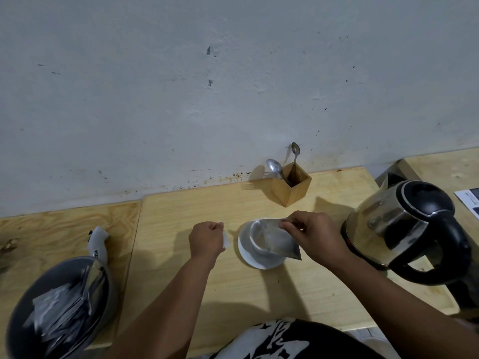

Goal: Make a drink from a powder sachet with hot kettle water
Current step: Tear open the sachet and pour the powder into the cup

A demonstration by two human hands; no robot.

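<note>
A white cup (255, 240) stands on a white saucer (248, 257) in the middle of the wooden table. My right hand (313, 235) pinches a silver powder sachet (278, 238) by its top edge and holds it tilted over the cup. My left hand (206, 240), just left of the saucer, is closed on a small white torn-off strip (226, 239). The steel kettle (396, 226) with black lid and handle sits on its base at the right, close to my right wrist.
A grey bowl (15, 317) at the near left holds several more silver sachets. A white pan handle (98, 243) lies behind it. A wooden holder (291, 186) with spoons (275, 168) stands by the wall. A leaflet (469, 202) lies at the far right.
</note>
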